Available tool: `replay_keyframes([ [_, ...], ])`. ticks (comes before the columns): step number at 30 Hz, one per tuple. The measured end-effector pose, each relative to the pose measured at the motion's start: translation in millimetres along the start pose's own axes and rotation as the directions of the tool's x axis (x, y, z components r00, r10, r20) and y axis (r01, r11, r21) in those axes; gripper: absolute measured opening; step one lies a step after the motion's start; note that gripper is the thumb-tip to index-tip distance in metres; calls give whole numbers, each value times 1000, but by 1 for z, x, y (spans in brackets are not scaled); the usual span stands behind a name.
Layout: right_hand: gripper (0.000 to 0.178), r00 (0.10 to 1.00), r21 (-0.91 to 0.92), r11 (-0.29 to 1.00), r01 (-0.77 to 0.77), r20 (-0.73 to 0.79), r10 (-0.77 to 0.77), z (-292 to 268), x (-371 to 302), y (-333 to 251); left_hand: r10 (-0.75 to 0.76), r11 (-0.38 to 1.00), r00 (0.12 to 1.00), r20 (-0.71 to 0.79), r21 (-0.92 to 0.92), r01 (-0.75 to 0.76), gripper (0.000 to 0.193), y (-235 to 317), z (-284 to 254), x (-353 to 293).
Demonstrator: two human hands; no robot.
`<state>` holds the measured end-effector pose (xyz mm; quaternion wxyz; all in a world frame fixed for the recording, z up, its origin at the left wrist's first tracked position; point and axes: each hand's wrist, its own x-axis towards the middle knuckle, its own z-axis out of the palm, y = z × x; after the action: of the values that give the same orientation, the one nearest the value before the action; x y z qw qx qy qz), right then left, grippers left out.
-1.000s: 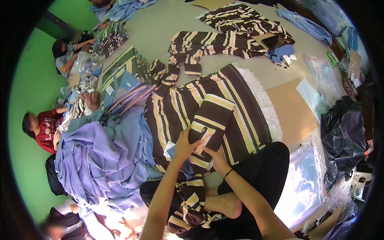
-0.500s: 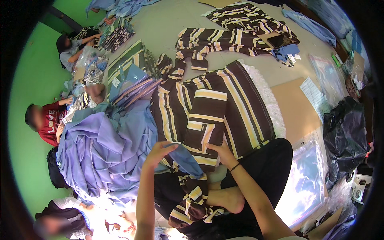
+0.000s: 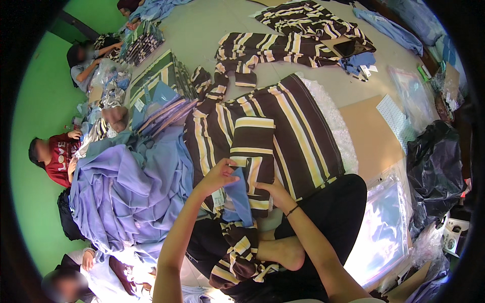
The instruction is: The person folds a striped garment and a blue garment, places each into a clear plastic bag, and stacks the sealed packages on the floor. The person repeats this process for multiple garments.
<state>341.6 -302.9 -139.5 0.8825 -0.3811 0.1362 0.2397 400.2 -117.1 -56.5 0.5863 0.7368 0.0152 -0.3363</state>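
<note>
A folded brown shirt (image 3: 252,136) with cream and yellow stripes lies in front of me on a spread striped garment (image 3: 308,134). My right hand (image 3: 275,194) grips the folded shirt's lower right edge, thumb on top and the other fingers hidden beneath. At its left edge, my left hand (image 3: 221,177) has bent fingers around the upper end of a narrow blue cloth (image 3: 237,202). The fingertips reach the shirt's edge. Below the left hand shows a pale tag (image 3: 218,198). Across my leg lies a bunched striped piece (image 3: 240,252).
A heap of blue-purple fabric (image 3: 134,187) fills the left side, below stacked packed garments (image 3: 169,108). Several people sit along the green wall. To my right are a cardboard sheet (image 3: 361,136), clear plastic bags (image 3: 384,227) and a black plastic bag (image 3: 434,161).
My left hand has moved up and right to the folded shirt's edge, bringing the blue cloth more upright. The right hand stays on the shirt. The view has shifted slightly.
</note>
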Motion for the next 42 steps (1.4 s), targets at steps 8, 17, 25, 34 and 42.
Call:
replay_keyframes([
  [8, 53, 1000, 37, 999, -18, -6, 18, -1, 1, -12, 452, 545, 788, 417, 570, -614, 15, 33, 20, 1],
  [17, 51, 999, -16, 999, 37, 40, -37, 3, -3, -21, 348, 319, 865, 362, 822, -473, 11, 44, 33, 7],
  [25, 63, 999, 48, 998, 47, 17, -47, 1, -4, -27, 720, 289, 668, -187, 957, -43, 75, 23, 63, -4],
  [34, 66, 991, -75, 996, 47, 127, -37, 16, -26, -45, 253, 841, 841, -478, 538, 53, 97, 36, 75, -26],
  [42, 57, 994, 110, 993, 30, 96, -41, 19, -52, -64, 244, 962, 771, -588, 44, -270, 37, 66, 51, -105],
])
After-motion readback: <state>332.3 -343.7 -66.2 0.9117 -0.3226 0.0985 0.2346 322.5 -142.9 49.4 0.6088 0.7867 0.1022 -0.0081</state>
